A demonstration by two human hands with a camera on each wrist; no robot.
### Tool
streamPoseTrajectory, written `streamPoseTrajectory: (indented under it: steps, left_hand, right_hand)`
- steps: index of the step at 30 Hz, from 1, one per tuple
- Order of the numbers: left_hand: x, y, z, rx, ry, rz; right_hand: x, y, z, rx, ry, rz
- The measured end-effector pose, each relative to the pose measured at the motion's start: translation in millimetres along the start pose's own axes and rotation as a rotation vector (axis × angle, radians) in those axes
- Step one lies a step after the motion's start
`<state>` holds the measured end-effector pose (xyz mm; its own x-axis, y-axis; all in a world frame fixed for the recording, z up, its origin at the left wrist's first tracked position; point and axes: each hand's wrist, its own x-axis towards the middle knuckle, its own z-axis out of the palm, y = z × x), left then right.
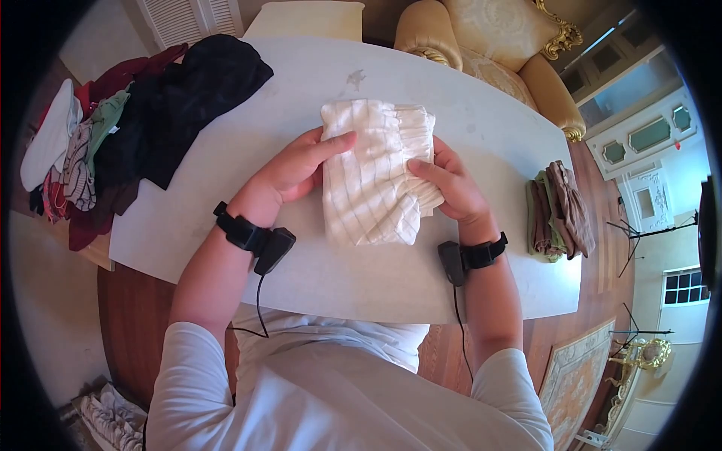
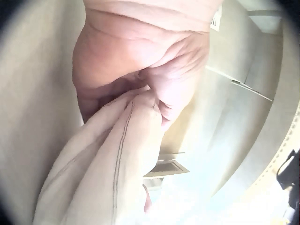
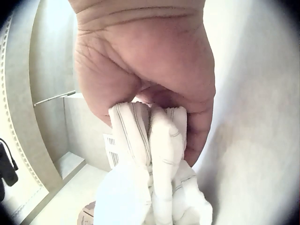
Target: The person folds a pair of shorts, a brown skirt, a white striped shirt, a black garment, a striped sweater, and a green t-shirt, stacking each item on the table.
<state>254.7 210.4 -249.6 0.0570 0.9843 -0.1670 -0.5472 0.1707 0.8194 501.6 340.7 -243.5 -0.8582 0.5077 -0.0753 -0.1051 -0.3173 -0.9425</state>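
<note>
A folded white garment (image 1: 372, 177) with thin grey stripes and a gathered, elastic-looking edge is held up over the table in the head view. My left hand (image 1: 302, 161) pinches its left side, thumb on the front face and fingers behind. On the opposite side my right hand (image 1: 455, 184) grips the gathered edge, its thumb lying across the front. In the left wrist view the striped cloth (image 2: 112, 154) hangs from between thumb and fingers. Several stacked layers of the garment (image 3: 161, 140) show between thumb and fingers in the right wrist view.
The white table (image 1: 293, 278) has a curved far edge. At its left lies a loose heap of dark, red, green and white clothes (image 1: 150, 120). A stack of folded brown and green clothes (image 1: 556, 210) sits near the right edge. Beyond stands a gold armchair (image 1: 496, 45).
</note>
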Motion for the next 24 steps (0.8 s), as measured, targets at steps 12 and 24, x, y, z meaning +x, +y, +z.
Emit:
streamPoseTrajectory:
  steps: [12, 24]
  left_hand:
    - [5, 0, -8, -0.013, 0.149, 0.113]
    - [10, 3, -24, 0.065, 0.328, 0.182]
  right_hand:
    - [-4, -5, 3, -0.016, -0.043, 0.012]
    - [-3, -4, 3, -0.028, -0.025, 0.008]
